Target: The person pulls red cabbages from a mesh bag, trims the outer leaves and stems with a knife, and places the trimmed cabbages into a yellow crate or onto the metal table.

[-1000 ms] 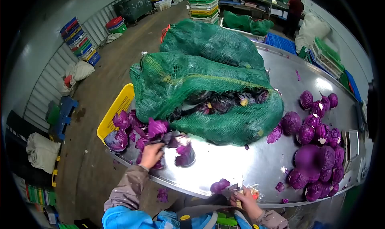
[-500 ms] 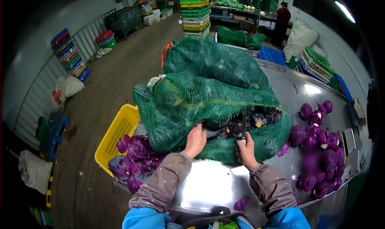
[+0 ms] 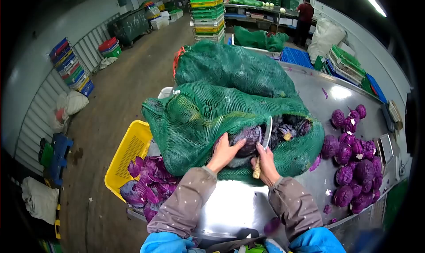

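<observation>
A green mesh sack (image 3: 188, 129) lies slit open on the metal table, with dark red cabbages showing in the gap. My left hand (image 3: 225, 153) grips a red cabbage (image 3: 248, 137) at this opening, thumb and fingers spread against its left side. In my right hand (image 3: 267, 163) is a knife (image 3: 268, 132) with a pale handle, its blade pointing up along the cabbage's right side. The right fingertips are right at that same cabbage. More cabbages sit deeper in the sack, partly hidden by the mesh.
A second full mesh sack (image 3: 239, 67) lies behind. At left, a yellow crate (image 3: 125, 158) stands by loose purple leaves (image 3: 152, 175). Several red cabbages (image 3: 364, 172) are piled at right. Stacked crates (image 3: 208, 20) and a person in dark red (image 3: 305, 14) are farther back.
My left hand has moved right and up onto a cabbage, which now shows at the opening. My right hand has shifted slightly left with the knife, close to the cabbage.
</observation>
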A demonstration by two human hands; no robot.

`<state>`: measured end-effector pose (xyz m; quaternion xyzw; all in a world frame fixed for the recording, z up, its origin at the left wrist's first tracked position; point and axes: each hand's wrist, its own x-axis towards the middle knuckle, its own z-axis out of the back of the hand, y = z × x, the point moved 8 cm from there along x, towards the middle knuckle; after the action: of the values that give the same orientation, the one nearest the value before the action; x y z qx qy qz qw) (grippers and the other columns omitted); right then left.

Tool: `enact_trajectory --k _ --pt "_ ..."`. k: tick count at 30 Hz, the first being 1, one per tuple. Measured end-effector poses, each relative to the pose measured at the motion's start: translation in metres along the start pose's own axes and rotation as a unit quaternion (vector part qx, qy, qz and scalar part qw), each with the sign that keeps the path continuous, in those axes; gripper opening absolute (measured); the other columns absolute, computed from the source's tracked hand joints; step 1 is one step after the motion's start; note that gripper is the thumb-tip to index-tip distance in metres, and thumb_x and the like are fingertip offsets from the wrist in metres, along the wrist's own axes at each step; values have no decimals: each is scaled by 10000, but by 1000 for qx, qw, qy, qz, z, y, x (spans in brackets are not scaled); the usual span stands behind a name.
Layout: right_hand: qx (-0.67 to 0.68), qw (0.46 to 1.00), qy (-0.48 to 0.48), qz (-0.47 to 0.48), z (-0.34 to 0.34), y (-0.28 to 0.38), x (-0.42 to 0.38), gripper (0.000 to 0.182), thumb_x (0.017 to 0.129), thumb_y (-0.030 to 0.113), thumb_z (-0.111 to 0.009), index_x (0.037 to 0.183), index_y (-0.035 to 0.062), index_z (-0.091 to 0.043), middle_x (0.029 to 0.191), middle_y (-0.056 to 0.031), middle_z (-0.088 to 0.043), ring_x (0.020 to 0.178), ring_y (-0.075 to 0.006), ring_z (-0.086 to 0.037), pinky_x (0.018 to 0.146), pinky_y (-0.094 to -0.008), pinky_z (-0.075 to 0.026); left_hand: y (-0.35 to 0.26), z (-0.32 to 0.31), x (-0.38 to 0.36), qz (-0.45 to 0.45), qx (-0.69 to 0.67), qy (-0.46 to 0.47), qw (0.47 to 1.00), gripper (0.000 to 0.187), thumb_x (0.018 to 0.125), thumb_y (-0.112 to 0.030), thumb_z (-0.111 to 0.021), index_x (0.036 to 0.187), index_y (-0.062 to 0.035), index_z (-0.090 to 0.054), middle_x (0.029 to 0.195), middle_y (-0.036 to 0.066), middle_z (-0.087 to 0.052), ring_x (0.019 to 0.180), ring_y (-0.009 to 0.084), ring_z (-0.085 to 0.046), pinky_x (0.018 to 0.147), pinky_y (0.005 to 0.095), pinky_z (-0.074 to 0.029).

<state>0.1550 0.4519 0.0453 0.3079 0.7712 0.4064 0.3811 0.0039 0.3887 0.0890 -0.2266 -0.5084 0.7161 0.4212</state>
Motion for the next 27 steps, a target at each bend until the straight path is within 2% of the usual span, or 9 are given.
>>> enact_trajectory --k 3,4,8,9,13,15,17,20,27 --pt "-37 999 -15 -1 18 10 -60 263 894 254 -584 1037 63 -472 718 -28 -515 386 -106 -456 334 -237 -350 2 -11 -55 9 -66 -9 998 760 716 -401 -753 1198 64 -394 1181 261 -489 1095 366 -499 957 422 -381" --pt "-71 997 5 -11 32 -3 -74 309 883 205 -602 1120 55 -471 730 -25 -540 394 -90 -455 345 -229 -354 1 -13 -78 29 -73 8 997 708 719 -225 -774 1235 28 -360 1197 171 -469 1067 251 -525 889 381 -453" --pt "-132 987 80 -46 38 -33 -135 529 812 107 -690 1265 39 -426 826 -30 -600 459 -51 -469 389 -200 -366 15 -8 -163 73 -105 29 991 866 631 -351 -818 1272 31 -376 1221 204 -408 1179 329 -401 1003 408 -333" --pt "-197 972 116 58 35 -41 -136 558 800 126 -709 1271 26 -428 845 -16 -600 481 -36 -453 406 -195 -357 11 -5 -180 76 -73 34 994 854 621 -350 -828 1256 34 -406 1225 202 -430 1168 334 -416 1004 405 -333" --pt "-296 911 210 -193 35 -91 -163 560 798 185 -721 1266 27 -458 846 -61 -598 674 -80 -553 576 -235 -453 44 1 -230 177 -8 2 984 722 614 -321 -837 1133 61 -512 1079 188 -578 1008 295 -564 902 390 -429" --pt "-375 889 245 99 28 -79 -159 544 797 170 -699 1261 19 -459 917 -140 -608 813 -207 -610 718 -320 -485 72 3 -250 211 100 -4 972 680 618 -297 -834 1115 55 -531 1075 173 -586 1011 287 -566 903 377 -432" --pt "-436 851 241 165 36 -66 -164 452 824 107 -614 1239 7 -467 990 -204 -583 926 -358 -587 822 -373 -470 70 7 -250 175 4 -5 984 622 643 -255 -818 1117 43 -545 1080 145 -595 1013 263 -570 904 361 -437" --pt "-479 820 283 132 40 -69 -169 417 845 117 -579 1232 13 -462 989 -201 -590 880 -381 -596 773 -398 -490 88 -6 -255 243 -77 63 965 540 692 -180 -779 1142 15 -552 1094 114 -605 1005 206 -571 909 336 -435" --pt "-679 628 241 294 29 -83 -166 121 819 113 -537 903 71 -461 627 -119 -524 512 -296 -587 447 -416 -457 91 -12 -246 231 -52 50 970 460 714 -178 -758 1093 20 -590 1026 91 -636 947 195 -593 877 325 -451"
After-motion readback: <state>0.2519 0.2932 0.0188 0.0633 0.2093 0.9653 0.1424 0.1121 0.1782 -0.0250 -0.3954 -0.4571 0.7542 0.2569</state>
